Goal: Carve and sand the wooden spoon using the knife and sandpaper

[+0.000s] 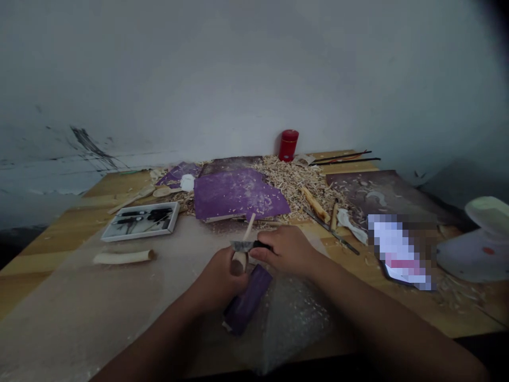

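My left hand [218, 280] is closed around the bowl end of a pale wooden spoon [249, 227], whose thin handle points away from me. My right hand [285, 248] grips the dark handle of a carving knife [243, 245]. The knife's short grey blade lies across the spoon, just above my left thumb; whether it is cutting in cannot be made out. Below my hands, a roll of purple sandpaper [250, 300] rests on the clear plastic sheet [159, 302]. A large flat piece of purple sandpaper [238, 193], dusted with shavings, lies beyond them.
Wood shavings [294, 185] are heaped at the back near a red canister [288, 145]. To the left are a white tray of tools [141, 222] and a peeled stick [123, 257]. A phone [401, 257] and a white device [473, 252] stand right, near a long dark tool [334, 233].
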`<state>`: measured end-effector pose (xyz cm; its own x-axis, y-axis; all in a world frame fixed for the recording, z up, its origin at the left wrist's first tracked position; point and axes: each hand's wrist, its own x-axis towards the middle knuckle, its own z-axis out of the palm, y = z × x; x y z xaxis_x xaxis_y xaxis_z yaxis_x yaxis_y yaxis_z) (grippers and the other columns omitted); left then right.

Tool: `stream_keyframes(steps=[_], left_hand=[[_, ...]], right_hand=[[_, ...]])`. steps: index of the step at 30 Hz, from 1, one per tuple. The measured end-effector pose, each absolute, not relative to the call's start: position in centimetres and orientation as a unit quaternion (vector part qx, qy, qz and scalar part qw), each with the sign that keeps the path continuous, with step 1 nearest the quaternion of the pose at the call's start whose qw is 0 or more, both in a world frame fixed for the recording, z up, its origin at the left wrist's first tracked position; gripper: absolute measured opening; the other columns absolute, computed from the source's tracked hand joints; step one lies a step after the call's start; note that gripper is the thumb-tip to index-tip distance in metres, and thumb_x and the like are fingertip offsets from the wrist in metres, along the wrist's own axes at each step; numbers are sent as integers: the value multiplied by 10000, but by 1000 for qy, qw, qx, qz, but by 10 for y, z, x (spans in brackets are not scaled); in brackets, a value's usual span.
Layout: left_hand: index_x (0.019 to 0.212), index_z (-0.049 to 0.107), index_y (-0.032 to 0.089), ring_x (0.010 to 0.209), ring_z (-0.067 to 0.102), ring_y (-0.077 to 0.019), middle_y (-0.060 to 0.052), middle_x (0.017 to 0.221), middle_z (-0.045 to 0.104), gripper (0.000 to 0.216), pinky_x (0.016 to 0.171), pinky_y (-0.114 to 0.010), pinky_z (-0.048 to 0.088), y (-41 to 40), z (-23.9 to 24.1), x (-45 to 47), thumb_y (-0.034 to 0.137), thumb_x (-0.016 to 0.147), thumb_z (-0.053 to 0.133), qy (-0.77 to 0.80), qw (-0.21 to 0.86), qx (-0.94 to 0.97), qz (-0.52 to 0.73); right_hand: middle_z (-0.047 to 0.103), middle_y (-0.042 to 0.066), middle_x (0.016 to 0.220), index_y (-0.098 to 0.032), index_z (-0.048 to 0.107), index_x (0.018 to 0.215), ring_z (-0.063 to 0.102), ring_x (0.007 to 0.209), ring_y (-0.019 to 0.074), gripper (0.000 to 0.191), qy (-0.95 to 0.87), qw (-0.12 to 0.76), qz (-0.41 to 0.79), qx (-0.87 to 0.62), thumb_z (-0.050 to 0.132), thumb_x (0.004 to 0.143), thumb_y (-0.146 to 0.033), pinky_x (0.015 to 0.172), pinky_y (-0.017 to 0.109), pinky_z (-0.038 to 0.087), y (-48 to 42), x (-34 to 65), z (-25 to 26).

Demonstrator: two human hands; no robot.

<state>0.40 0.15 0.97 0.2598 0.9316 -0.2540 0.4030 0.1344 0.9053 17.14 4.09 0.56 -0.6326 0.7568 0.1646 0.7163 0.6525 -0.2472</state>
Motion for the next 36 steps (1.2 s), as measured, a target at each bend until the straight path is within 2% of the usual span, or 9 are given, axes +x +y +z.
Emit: stream_keyframes(steps=[6,9,12,16,19,25,29,32,36], left_hand=[[760,505,158,424,450,-83,51,495,507,200,403,-185,297,2,12,1,95,571,520,550,517,614,228],[704,455,170,434,456,-81,51,511,482,155,398,-181,307,3,5,-2,100,583,523,527,556,601,227],[678,417,173,433,452,-78,51,507,461,160,390,-177,309,4,-2,-3,106,588,532,528,571,582,239],[700,438,169,434,446,-78,49,527,466,139,405,-185,335,5,2,2,120,597,516,540,553,582,253],[686,465,161,455,436,-82,47,528,480,109,435,-193,332,6,9,6,117,593,501,555,494,621,251],[650,518,145,521,405,-83,42,555,485,95,494,-192,310,7,11,6,95,581,475,548,384,704,239],[716,537,148,509,407,-84,47,547,492,155,496,-193,315,6,11,3,103,590,460,560,383,704,209],[813,549,149,570,460,-105,18,647,559,237,524,-205,343,4,10,2,122,592,469,568,390,696,202],[837,550,149,612,492,-123,-17,717,599,222,563,-227,377,4,7,1,169,626,485,559,421,682,211]], right_hand=[[586,14,623,-203,565,715,485,548,123,513,-874,138,45,-463,236,803,-586,486,238,175,55,191,6],[534,4,570,-193,525,669,459,522,117,475,-806,207,36,-553,244,821,-545,472,224,190,68,213,8],[493,-10,544,-184,478,630,446,514,106,463,-779,288,67,-552,230,837,-516,481,214,226,72,222,9],[530,-6,580,-183,521,673,471,549,106,454,-841,219,116,-480,266,826,-526,504,214,241,59,198,4],[574,10,636,-186,554,717,494,595,115,456,-888,163,111,-416,268,829,-523,527,224,241,47,177,0],[579,3,602,-192,569,735,489,562,111,488,-912,118,116,-375,234,836,-532,503,227,212,41,171,1],[586,7,629,-193,572,736,494,577,117,485,-914,110,85,-381,260,818,-556,515,231,207,45,175,2],[571,6,607,-195,567,726,486,557,119,485,-886,122,62,-443,260,812,-561,496,230,188,54,187,3],[525,0,575,-187,536,689,456,525,113,479,-807,209,36,-552,238,824,-537,479,220,187,69,212,9]])
